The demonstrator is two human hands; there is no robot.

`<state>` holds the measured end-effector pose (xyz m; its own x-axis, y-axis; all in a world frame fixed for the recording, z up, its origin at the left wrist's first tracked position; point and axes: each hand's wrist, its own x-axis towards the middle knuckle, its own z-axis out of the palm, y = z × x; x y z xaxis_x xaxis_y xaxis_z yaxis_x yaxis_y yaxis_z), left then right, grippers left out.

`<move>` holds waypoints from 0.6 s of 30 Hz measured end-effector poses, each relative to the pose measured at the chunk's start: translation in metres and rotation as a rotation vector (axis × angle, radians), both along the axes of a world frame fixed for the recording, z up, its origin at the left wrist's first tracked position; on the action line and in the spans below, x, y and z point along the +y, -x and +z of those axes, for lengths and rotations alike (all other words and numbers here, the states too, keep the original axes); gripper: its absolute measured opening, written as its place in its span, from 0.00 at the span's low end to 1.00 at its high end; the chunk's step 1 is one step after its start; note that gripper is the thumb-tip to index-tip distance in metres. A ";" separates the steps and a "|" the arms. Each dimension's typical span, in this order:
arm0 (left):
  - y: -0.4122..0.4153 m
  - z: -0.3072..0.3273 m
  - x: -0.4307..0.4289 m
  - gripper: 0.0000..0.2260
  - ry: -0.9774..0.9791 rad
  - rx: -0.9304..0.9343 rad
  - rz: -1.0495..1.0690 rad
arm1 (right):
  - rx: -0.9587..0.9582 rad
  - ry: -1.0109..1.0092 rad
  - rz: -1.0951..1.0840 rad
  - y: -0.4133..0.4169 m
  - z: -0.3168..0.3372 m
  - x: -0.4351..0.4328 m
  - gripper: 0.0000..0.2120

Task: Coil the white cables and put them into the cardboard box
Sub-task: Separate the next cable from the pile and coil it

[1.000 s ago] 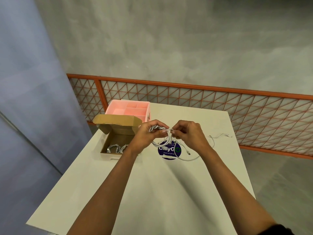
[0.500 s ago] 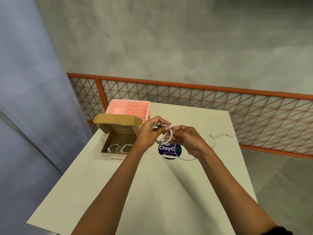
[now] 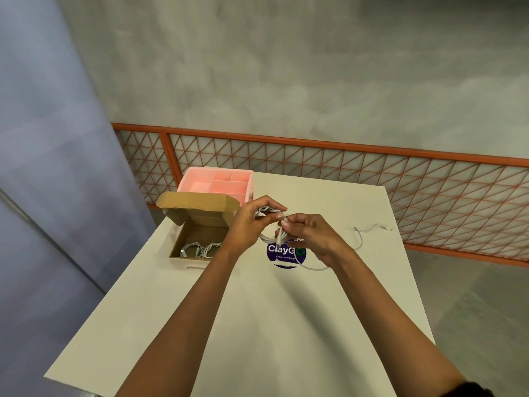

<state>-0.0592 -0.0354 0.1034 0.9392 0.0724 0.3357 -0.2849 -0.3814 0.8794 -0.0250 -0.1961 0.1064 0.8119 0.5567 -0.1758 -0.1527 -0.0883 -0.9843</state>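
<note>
A: Grip? Position?
B: Left hand (image 3: 249, 224) clenched on coiled cable (image 3: 282, 234); right hand (image 3: 313, 236) pinching same cable, above sticker (image 3: 282, 252).
A: Surroundings?
B: Loose tail trailing right across table (image 3: 257, 325). Open box (image 3: 197, 224) at left, containing coiled cables (image 3: 197, 249); pink tray (image 3: 217, 183) behind.

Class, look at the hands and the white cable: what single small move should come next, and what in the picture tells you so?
Probably one more wrap: the right hand draws in the slack while the left hand pinches the coil. The white cable is only partly coiled; its tail trails across the table. The cardboard box stands open, coils already inside.
</note>
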 end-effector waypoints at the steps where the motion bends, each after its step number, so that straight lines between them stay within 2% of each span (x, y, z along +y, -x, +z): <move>1: 0.000 -0.001 0.000 0.05 0.001 0.001 -0.009 | -0.004 0.005 0.023 -0.001 0.000 -0.001 0.04; 7: 0.000 -0.002 0.002 0.06 0.011 0.063 -0.093 | 0.011 0.101 0.217 -0.001 0.003 -0.009 0.15; 9: -0.001 -0.002 0.001 0.10 0.029 0.054 -0.097 | 0.042 0.126 0.229 0.002 0.002 -0.008 0.16; 12: 0.000 -0.006 -0.002 0.17 0.066 0.026 -0.031 | 0.124 0.156 0.163 0.008 0.002 -0.003 0.17; 16: 0.001 -0.010 -0.006 0.18 0.149 0.038 0.046 | 0.236 0.140 0.172 0.008 0.002 0.001 0.15; 18: 0.001 -0.013 -0.006 0.19 0.220 0.046 0.083 | 0.262 0.088 0.167 0.006 0.000 0.002 0.11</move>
<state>-0.0605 -0.0418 0.0901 0.9407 0.2171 0.2607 -0.2185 -0.1999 0.9551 -0.0307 -0.1944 0.1059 0.6312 0.6520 -0.4201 -0.3756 -0.2169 -0.9010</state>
